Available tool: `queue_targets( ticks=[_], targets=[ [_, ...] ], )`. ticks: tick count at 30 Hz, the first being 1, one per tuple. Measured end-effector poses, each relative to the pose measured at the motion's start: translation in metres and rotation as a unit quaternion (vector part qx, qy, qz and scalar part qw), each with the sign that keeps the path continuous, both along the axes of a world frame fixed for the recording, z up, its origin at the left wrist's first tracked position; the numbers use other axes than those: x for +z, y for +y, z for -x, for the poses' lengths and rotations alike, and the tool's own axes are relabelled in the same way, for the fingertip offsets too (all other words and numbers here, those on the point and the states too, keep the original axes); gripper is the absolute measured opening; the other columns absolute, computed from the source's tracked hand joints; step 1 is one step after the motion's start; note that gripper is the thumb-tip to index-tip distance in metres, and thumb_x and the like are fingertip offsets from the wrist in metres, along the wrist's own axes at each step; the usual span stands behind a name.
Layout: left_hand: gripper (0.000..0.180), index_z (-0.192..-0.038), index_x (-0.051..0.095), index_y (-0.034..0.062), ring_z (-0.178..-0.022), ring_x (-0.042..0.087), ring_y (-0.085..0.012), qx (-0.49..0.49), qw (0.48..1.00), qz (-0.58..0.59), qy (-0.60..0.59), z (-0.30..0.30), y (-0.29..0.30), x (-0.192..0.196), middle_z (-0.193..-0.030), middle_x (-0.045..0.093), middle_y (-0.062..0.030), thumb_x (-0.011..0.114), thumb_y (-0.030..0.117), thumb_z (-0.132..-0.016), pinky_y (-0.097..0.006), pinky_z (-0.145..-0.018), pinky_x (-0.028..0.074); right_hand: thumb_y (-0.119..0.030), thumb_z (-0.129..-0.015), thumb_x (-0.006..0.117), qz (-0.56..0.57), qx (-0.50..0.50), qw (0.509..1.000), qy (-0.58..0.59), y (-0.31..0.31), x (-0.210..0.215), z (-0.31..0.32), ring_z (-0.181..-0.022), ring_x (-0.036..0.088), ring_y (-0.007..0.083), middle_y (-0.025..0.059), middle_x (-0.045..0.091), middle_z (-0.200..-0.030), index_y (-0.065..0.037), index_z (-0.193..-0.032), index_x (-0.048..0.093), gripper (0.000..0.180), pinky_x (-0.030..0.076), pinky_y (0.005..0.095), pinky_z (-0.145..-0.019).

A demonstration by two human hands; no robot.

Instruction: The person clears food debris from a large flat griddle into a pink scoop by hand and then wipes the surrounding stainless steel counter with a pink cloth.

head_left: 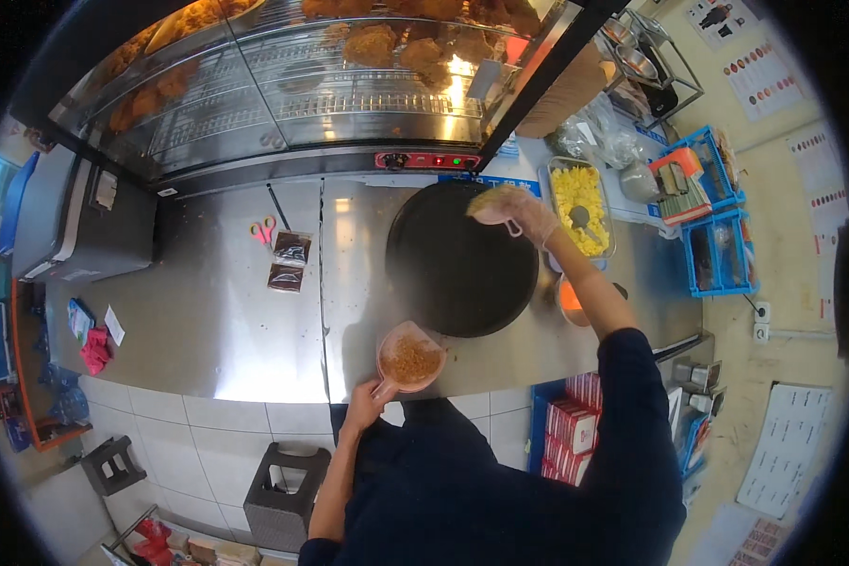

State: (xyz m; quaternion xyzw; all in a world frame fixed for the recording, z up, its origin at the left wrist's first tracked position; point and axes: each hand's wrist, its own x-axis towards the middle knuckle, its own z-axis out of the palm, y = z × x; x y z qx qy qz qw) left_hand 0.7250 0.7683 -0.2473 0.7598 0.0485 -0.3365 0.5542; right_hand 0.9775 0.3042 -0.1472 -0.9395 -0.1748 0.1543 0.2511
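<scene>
Steel counter [226, 344] with round black griddle [462, 274]: left hand [365, 406] grips a pink scoop [402, 332] of brown crumbs [413, 361] near the front edge; gloved right hand [525, 209] holds a pale cup [492, 217] over the griddle's rim.

Fried-food shop, glass warming cabinet [316, 162], steel counter [212, 283]

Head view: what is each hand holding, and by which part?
Left hand: the pink scoop of brown crumbs, by its handle. Gloved right hand: a small pink cup; the exact grip is unclear.
</scene>
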Motion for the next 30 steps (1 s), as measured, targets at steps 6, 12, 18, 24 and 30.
queue_targets(
  ticks=[6, 12, 18, 24, 30],
  targets=[
    [0.034, -0.09, 0.068, -0.0021, -0.054, 0.049, -0.0056, 0.085, 0.996, 0.004, 0.009, 0.015, 0.014, -0.005, -0.063, 0.057, 0.0007, 0.071, 0.032, -0.09, -0.025, -0.047, 0.038, 0.006, -0.091, 0.035, 0.011, -0.036, 0.999, -0.008, 0.012, 0.021, 0.086, -0.132, 0.047, 0.0244, 0.0134, 0.05, -0.142, -0.008, -0.139, 0.049, 0.052, 0.038, 0.0335, -0.111],
    [0.039, -0.091, 0.069, -0.0039, -0.052, 0.049, -0.007, 0.096, 0.995, 0.008, 0.034, 0.001, 0.018, -0.003, -0.061, 0.057, -0.0012, 0.071, 0.035, -0.088, -0.028, -0.046, 0.038, -0.008, -0.095, 0.037, 0.071, -0.123, 0.988, -0.063, 0.113, -0.051, 0.21, -0.13, 0.048, 0.0318, 0.0158, 0.043, -0.147, -0.009, -0.151, 0.029, 0.057, 0.041, 0.0372, -0.107],
    [0.041, -0.092, 0.069, -0.0044, -0.052, 0.049, -0.0074, 0.085, 0.996, 0.001, -0.04, -0.016, 0.017, 0.003, -0.06, 0.057, -0.0015, 0.072, 0.037, -0.088, -0.027, -0.046, 0.039, -0.008, -0.081, 0.057, -0.169, -0.188, 0.965, -0.071, 0.255, -0.072, 0.183, -0.087, 0.063, 0.0436, 0.0233, 0.064, -0.091, -0.001, -0.1, 0.065, 0.022, 0.051, 0.0479, -0.074],
    [0.04, -0.082, 0.066, -0.0033, -0.052, 0.05, -0.0091, 0.146, 0.988, -0.013, -0.046, -0.024, 0.046, 0.007, -0.059, 0.057, -0.0028, 0.072, 0.036, -0.087, -0.028, -0.048, 0.04, -0.006, -0.084, 0.054, 0.004, -0.266, 0.961, -0.071, 0.143, -0.057, 0.095, -0.085, 0.065, 0.0421, 0.0225, 0.065, -0.094, -0.003, -0.11, 0.06, 0.027, 0.053, 0.0458, -0.071],
    [0.038, -0.079, 0.064, -0.0044, -0.05, 0.05, -0.0096, 0.171, 0.985, -0.029, -0.017, -0.032, 0.078, 0.022, -0.057, 0.056, -0.0029, 0.071, 0.032, -0.088, -0.028, -0.046, 0.039, -0.009, -0.097, 0.039, 0.049, -0.352, 0.845, -0.399, 0.105, -0.073, -0.006, -0.113, 0.059, 0.0358, 0.018, 0.06, -0.126, -0.005, -0.134, 0.051, 0.039, 0.047, 0.0419, -0.097]
  ],
)
